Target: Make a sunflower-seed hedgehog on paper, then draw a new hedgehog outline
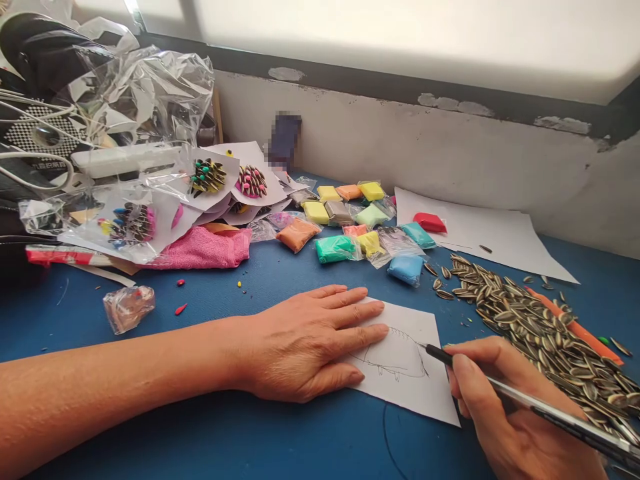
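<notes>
My left hand (310, 340) lies flat with its fingers apart, pressing on the left part of a white sheet of paper (440, 400). On that sheet is a line drawing (400, 357) of a rounded body with short legs and small zigzag marks along its top; my fingers hide its left side. Between the fingers of my right hand (500, 400) is a black-tipped pen (530, 403), with its point at the drawing's upper right edge. The pen's far end leaves the view at the lower right.
Striped sunflower seeds (540, 333) are heaped on the right around an orange strip (575, 327). Wrapped clay packets (335, 248) lie beyond the paper. Seed-studded figures (207, 177), a pink towel (205, 247) and clear plastic (165, 87) crowd the left. More paper (480, 227) lies behind.
</notes>
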Motion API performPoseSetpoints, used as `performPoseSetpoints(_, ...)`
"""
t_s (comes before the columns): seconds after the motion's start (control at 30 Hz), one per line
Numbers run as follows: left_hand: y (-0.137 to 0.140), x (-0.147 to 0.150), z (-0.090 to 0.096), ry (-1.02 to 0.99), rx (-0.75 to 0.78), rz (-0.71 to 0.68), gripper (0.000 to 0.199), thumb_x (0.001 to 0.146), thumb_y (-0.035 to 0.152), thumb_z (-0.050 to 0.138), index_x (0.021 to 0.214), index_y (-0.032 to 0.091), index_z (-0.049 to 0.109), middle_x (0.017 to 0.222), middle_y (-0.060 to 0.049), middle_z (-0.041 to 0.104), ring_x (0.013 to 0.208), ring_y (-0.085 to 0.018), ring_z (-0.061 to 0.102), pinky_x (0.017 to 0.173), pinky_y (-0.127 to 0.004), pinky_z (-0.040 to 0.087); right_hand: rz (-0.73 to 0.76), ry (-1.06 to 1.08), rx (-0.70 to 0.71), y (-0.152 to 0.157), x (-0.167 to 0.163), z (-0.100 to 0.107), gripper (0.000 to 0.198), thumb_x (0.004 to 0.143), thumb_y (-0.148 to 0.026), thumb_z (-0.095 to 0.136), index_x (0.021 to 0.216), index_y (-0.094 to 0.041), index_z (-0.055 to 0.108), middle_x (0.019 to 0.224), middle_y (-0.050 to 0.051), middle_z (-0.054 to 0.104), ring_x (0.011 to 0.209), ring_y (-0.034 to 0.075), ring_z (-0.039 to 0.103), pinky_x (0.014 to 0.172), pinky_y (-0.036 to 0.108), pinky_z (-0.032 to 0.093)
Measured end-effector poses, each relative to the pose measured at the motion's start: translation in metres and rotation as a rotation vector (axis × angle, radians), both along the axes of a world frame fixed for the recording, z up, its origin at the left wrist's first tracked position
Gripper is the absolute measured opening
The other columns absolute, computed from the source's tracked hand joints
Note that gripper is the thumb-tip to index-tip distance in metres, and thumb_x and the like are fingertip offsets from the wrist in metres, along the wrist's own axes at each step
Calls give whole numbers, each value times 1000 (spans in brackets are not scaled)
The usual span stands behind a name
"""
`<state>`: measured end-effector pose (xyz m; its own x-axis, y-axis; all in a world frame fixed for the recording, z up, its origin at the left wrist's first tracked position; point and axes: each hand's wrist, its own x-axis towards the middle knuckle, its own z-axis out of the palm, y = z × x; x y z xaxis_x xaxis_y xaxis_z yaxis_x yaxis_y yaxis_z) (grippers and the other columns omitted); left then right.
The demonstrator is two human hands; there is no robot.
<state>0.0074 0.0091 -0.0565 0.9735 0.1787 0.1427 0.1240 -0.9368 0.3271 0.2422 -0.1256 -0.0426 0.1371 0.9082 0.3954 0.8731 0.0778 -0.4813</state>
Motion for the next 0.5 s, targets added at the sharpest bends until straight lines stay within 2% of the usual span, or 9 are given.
performPoseSetpoints(0.1, -1, -1, 0, -15, 13, 3, 59, 107, 46, 42, 156, 14, 42, 163, -15, 37, 154, -36, 28, 125, -51, 24, -31, 26, -16, 1, -3, 0, 18, 95, -35, 54, 80, -27, 61, 55, -7, 58, 42, 10, 54, 42, 24, 41)
performPoseSetpoints(0.3, -1, -1, -2, -41, -1, 3, 58, 107, 45, 43, 155, 14, 43, 161, -16, 40, 153, -36, 30, 124, -53, 27, -99, 53, -58, -1, -6, -2, 19, 96, -38, 53, 85, -27, 62, 61, -5, 61, 49, 13, 59, 49, 26, 46)
performPoseSetpoints(0.5, -1, 0, -2, -15, 15, 4, 59, 107, 46, 42, 156, 14, 41, 164, -15, 35, 154, -36, 27, 125, -51, 25, 39, -9, -53, 0, 4, -2, 12, 95, -33, 55, 88, -27, 62, 58, -8, 63, 44, 11, 60, 44, 21, 47)
